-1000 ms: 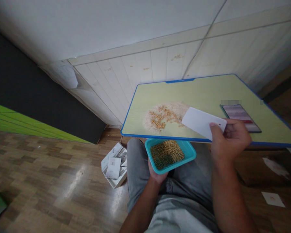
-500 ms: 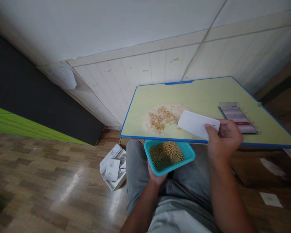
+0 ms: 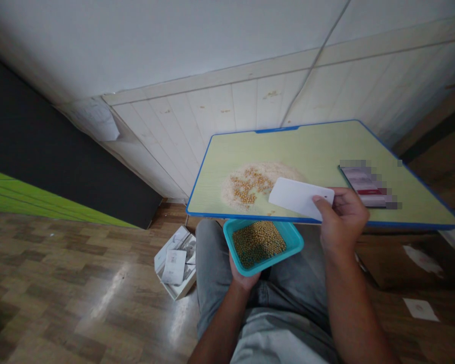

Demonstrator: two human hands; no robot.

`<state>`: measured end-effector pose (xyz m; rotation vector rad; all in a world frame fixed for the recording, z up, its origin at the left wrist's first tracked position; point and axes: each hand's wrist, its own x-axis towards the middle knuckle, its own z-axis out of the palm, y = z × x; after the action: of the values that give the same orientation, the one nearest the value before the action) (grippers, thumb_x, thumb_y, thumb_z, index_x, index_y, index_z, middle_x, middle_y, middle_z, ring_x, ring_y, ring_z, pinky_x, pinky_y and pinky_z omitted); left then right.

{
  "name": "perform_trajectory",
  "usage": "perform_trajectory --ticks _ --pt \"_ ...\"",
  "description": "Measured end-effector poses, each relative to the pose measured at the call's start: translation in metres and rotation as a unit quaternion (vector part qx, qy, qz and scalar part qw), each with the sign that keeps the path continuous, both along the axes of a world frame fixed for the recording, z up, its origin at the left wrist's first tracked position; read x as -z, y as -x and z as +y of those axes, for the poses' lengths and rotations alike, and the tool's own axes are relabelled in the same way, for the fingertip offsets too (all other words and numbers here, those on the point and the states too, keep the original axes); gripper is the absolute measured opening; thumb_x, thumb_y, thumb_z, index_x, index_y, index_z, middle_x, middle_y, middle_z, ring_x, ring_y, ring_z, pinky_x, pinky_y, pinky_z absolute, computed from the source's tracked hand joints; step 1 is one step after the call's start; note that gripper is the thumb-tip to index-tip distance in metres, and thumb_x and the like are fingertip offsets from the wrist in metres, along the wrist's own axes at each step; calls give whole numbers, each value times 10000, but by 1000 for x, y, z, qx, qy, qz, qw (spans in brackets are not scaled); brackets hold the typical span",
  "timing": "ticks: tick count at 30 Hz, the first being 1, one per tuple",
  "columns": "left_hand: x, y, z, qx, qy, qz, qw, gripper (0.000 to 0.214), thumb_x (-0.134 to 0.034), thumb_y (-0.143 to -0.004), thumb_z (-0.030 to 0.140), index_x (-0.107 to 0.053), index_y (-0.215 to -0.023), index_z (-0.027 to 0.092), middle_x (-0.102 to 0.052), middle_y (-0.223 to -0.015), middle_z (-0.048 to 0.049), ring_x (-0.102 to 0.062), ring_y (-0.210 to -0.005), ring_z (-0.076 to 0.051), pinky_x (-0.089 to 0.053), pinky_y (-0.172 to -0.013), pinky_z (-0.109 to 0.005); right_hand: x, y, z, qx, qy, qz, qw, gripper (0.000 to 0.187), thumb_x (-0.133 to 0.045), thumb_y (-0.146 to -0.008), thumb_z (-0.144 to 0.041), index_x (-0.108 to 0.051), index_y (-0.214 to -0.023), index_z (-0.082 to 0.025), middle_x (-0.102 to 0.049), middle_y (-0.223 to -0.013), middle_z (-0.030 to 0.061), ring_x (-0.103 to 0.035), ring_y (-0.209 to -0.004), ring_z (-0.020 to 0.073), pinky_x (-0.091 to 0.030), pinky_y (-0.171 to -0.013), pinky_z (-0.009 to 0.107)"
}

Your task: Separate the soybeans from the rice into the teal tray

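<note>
My left hand (image 3: 243,275) grips a teal plastic tub (image 3: 293,245) from beneath, just below the table's front edge. Soybeans (image 3: 263,240) cover the tub's bottom. Between the thumb and fingers of my right hand (image 3: 341,217) is a flat white plastic scraper (image 3: 298,196) with a small hole near the thumb. Its far end is over the table, close to a scatter of yellow soybeans (image 3: 246,188). Those beans lie among a spread of pale fine grains (image 3: 276,169), perhaps rice. Whether the scraper touches the tabletop, I cannot tell.
The low table (image 3: 318,144) has a pale green top and blue rim, against a white panelled wall. A phone (image 3: 364,189) lies on its right side. An open white box (image 3: 176,263) stands on the floor at left; a cardboard box (image 3: 387,263) sits under the table's right.
My right hand has moved the scraper slightly left and down, nearer the table's front edge. My left hand still holds the tub in about the same place.
</note>
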<state>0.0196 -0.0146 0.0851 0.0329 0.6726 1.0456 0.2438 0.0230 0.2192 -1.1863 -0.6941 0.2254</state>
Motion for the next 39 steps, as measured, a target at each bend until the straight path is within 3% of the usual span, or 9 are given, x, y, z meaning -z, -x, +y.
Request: perform_trajectory --ticks 7,14,17,21,26,29,35,39 --pt "3 0 -1 -8 5 19 1000 471 -572 -1127 583 -895 -1295 284 -885 -1530 -71 -542 -1734 -436 -395 -1448 -732 4 3 -3 -52 19 -1 998 290 -945 -742 -369 -709 -838 -233 -723 -731 -17 -660 -641 180 -511 -568 276" --pt "15 2 -1 12 -2 8 1000 565 -458 -1161 604 -861 -1438 321 -824 -1646 -41 -485 -1783 -380 -281 -1504 -718 4 2 -6 -69 23 1 997 226 -908 -739 -333 -727 -833 -236 -717 -725 -30 -643 -637 173 -503 -574 271" --pt "16 4 -1 10 -1 1 1000 586 -469 -1156 619 -852 -1467 303 -783 -1704 -44 -455 -1801 -378 -240 -1521 -706 5 2 -4 -41 4 -3 999 243 -915 -744 -340 -727 -851 -229 -717 -744 -27 -644 -654 172 -500 -595 274" --pt "14 7 -2 14 4 -12 1000 544 -490 -1150 589 -887 -1394 310 -772 -1718 -48 -421 -1819 -388 -217 -1523 -715 3 1 0 52 -28 -6 998 305 -934 -764 -387 -711 -897 -227 -742 -805 -3 -701 -730 203 -543 -662 300" --pt "10 6 -2 17 3 15 1000 493 -531 -1138 602 -898 -1304 318 -837 -1625 -48 -465 -1791 -407 -313 -1493 -699 2 -1 1 120 -15 -32 992 354 -934 -776 -464 -711 -926 -233 -729 -805 -1 -701 -734 213 -548 -662 315" --pt "10 3 -1 15 0 22 1000 481 -526 -1138 612 -902 -1258 336 -869 -1570 -32 -493 -1774 -407 -338 -1487 -682 3 0 0 125 -3 -47 991 353 -928 -796 -472 -720 -947 -230 -740 -832 14 -719 -761 227 -570 -679 332" --pt "12 1 0 0 29 10 1000 528 -509 -1139 606 -839 -1429 312 -804 -1667 -57 -490 -1780 -365 -287 -1502 -712 6 3 0 102 22 -52 993 360 -922 -834 -505 -738 -976 -230 -776 -869 32 -757 -809 247 -589 -690 347" --pt "9 0 -1 -14 40 23 999 478 -563 -1116 594 -877 -1320 297 -762 -1720 -77 -528 -1747 -390 -376 -1464 -710 6 3 1 108 25 -63 992 348 -910 -845 -501 -747 -985 -228 -781 -885 38 -758 -819 248 -576 -688 342"
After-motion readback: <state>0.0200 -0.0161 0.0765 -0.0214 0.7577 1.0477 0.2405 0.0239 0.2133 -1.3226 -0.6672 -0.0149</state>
